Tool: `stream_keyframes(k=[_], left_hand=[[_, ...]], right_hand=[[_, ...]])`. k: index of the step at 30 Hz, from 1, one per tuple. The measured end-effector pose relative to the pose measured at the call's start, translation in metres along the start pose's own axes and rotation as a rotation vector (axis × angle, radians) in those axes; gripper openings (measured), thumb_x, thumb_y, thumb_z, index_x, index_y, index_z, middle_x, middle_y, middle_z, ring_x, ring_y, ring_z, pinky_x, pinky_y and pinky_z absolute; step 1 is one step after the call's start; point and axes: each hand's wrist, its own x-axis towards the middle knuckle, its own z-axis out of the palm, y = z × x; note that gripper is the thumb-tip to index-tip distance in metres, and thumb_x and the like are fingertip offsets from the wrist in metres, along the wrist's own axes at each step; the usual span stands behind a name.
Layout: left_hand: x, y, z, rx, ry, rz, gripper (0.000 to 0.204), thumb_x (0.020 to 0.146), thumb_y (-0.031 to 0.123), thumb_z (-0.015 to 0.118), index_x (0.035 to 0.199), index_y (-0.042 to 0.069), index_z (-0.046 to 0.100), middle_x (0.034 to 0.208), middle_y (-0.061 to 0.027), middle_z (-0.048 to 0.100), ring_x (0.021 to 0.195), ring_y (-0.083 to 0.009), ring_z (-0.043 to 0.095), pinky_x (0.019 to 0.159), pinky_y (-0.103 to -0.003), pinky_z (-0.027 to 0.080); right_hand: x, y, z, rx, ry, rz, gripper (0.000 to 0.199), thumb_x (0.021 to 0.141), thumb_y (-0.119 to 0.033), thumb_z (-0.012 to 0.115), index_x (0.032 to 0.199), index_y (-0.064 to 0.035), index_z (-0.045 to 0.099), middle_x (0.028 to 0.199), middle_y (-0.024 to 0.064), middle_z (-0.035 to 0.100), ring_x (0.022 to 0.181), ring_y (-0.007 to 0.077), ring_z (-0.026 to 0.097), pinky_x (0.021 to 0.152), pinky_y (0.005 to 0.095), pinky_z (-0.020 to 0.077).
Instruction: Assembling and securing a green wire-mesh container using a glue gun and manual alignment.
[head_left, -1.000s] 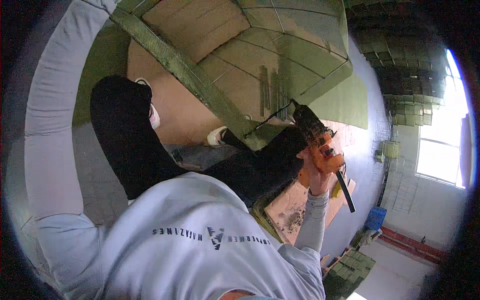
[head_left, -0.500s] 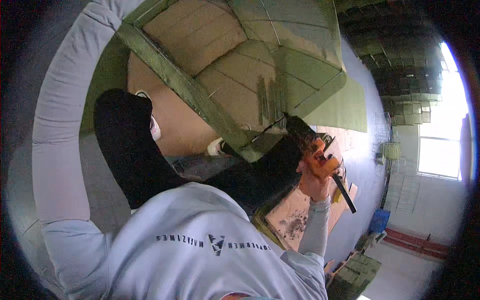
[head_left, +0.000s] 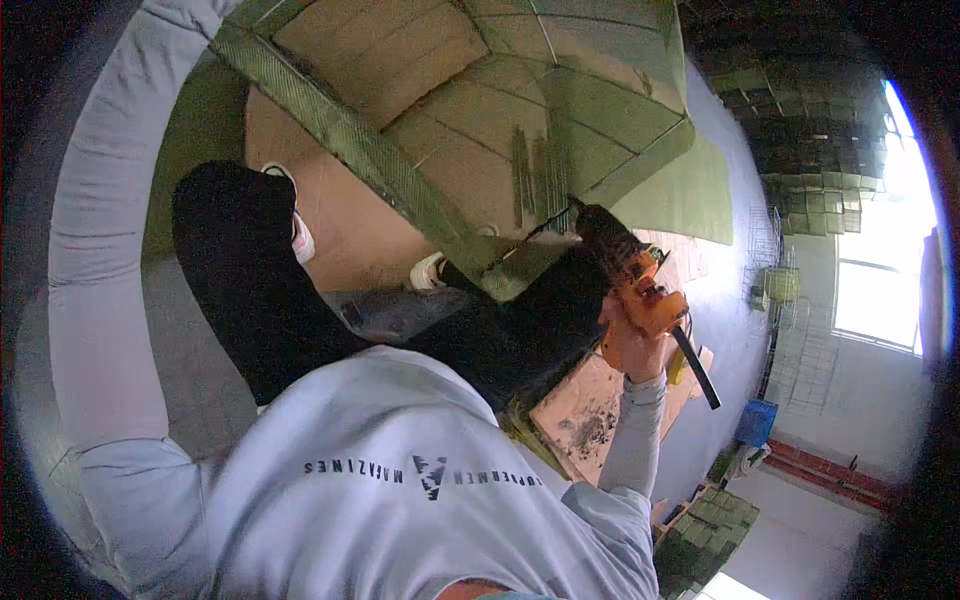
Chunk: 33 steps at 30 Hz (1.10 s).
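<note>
Green frame, already box-shaped, work at its lower corner apparently unfinished; right hand gripping orange tool, left hand out of view.

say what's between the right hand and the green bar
In the head view, a black trouser leg, and a thin dark strip running from the orange tool toward the bar.

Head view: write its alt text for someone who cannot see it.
A person's right hand grips an orange-and-black tool near a green frame; the left sleeve runs past the upper edge, left hand unseen.
</note>
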Motion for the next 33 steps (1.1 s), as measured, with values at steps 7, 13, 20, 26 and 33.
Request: stream_keyframes(k=[7,13,20,26,33], left_hand=[[0.003,0.044,-0.025,-0.139,-0.145,-0.107,0.028,0.092,0.016,0.046,0.101,-0.009,0.056,0.089,-0.0263,0.061,0.087,-0.0407,0.059,0.076,-0.047,0.047],[-0.011,0.030,-0.015,-0.140,-0.123,-0.108,0.031,0.092,0.012,0.046,0.114,-0.007,0.052,0.110,-0.0240,0.058,0.103,-0.0361,0.055,0.089,-0.043,0.044],[0.000,0.036,-0.014,0.026,-0.060,0.094,0.031,0.090,0.014,0.048,0.111,-0.008,0.054,0.099,-0.0261,0.061,0.094,-0.0383,0.058,0.081,-0.045,0.046],[0.000,0.027,-0.018,-0.132,-0.137,-0.181,0.034,0.094,0.022,0.046,0.106,-0.008,0.056,0.097,-0.0268,0.061,0.093,-0.0415,0.058,0.077,-0.046,0.047],[0.003,0.027,-0.018,-0.096,-0.138,-0.136,0.041,0.096,0.029,0.041,0.114,-0.006,0.053,0.107,-0.0263,0.058,0.102,-0.0403,0.054,0.084,-0.046,0.044]], right_hand=[[-0.003,-0.003,0.000,-0.106,-0.035,-0.019,0.028,0.082,-0.006,0.065,0.108,-0.0031,0.056,0.092,0.0059,0.059,0.078,0.0153,0.057,0.065,0.0286,0.0469],[-0.005,-0.016,0.002,0.055,-0.034,0.112,0.029,0.082,-0.004,0.065,0.110,-0.0021,0.056,0.095,0.0031,0.061,0.078,0.0140,0.057,0.067,0.0297,0.0477],[-0.002,-0.004,-0.007,-0.363,-0.068,0.060,0.021,0.086,-0.012,0.063,0.104,-0.0039,0.058,0.087,0.0008,0.060,0.073,0.0127,0.057,0.062,0.0268,0.0464],[0.005,-0.010,0.004,-0.150,0.010,-0.028,0.014,0.084,-0.009,0.065,0.096,-0.0052,0.058,0.081,-0.0004,0.057,0.068,0.0104,0.054,0.056,0.0254,0.0434],[-0.001,0.013,-0.019,-0.466,0.014,-0.189,0.022,0.082,-0.005,0.067,0.101,-0.0042,0.058,0.082,0.0021,0.060,0.066,0.0106,0.055,0.058,0.0251,0.0454]])
